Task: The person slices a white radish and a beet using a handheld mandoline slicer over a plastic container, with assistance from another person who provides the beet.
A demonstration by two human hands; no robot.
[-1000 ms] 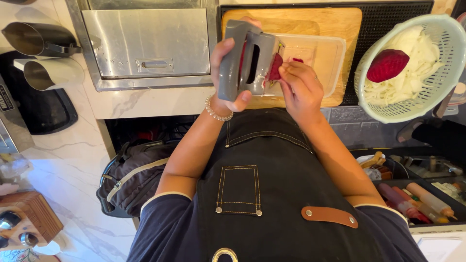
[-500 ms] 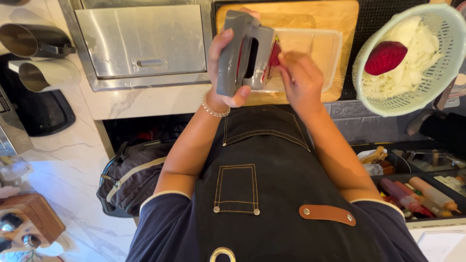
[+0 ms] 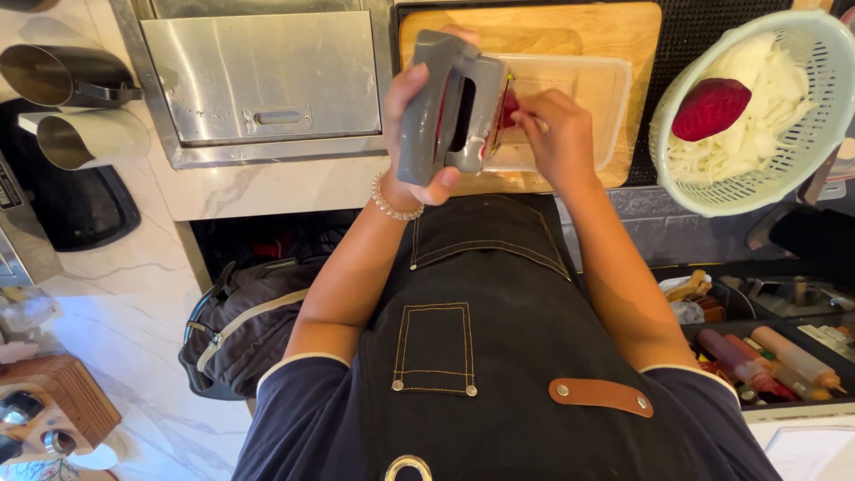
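1. Work looks partly done, judging by what lies about: the mint basket (image 3: pixel 757 134) at the far right holds a heap of pale shreds with one whole dark red beet (image 3: pixel 710 109) lying on top, not yet cut.
2. A second red piece (image 3: pixel 508 109) is at the grey slicer (image 3: pixel 450 107), over the clear tub (image 3: pixel 570 107) that stands on the wooden board (image 3: pixel 543 31). How much has fallen into the tub I cannot tell.
3. The left hand (image 3: pixel 414 134) is wrapped tight around the slicer, holding it tilted up on edge, wrist bent back, bead bracelet (image 3: pixel 392 205) showing.
4. The right hand (image 3: pixel 557 134) is closed, fingertips pinching the red piece against the slicer's far face, elbow close to the dark apron (image 3: pixel 481 356).
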